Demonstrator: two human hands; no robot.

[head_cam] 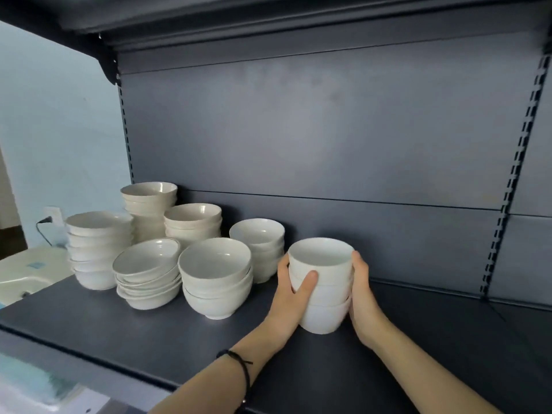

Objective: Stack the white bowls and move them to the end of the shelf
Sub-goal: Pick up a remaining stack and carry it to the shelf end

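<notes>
1. Held stack (321,291): three white bowls, nested, near the middle of the shelf (134,333) and towards its front edge. Whether its foot rests on the shelf or hangs just above it cannot be told.
2. Left hand (291,294): wrapped round the left side of the held stack, thumb laid across the front. Right hand (363,297): palm pressed to the right side, fingers curving behind. Both are closed on the bowls.
3. Hazard A: the hold appears to be side pressure only, with nothing under the foot. The bowls look smooth, so an uneven squeeze or a tilt could let the lowest bowl slip out or the top one slide.
4. Hazard B: the nearest stack (215,279) stands just left of the left hand, with the rear stack (257,243) behind it. A move towards the left end could bring the knuckles against either.
5. Hazard C: the tilted stack (148,270) of shallower bowls leans; a knock passed along the group could topple it.
6. Surroundings: three more stacks crowd the back-left corner, so a place there must be found between them. A slotted upright (507,174) marks the right end. A wall socket (52,218) lies beyond the left end.
</notes>
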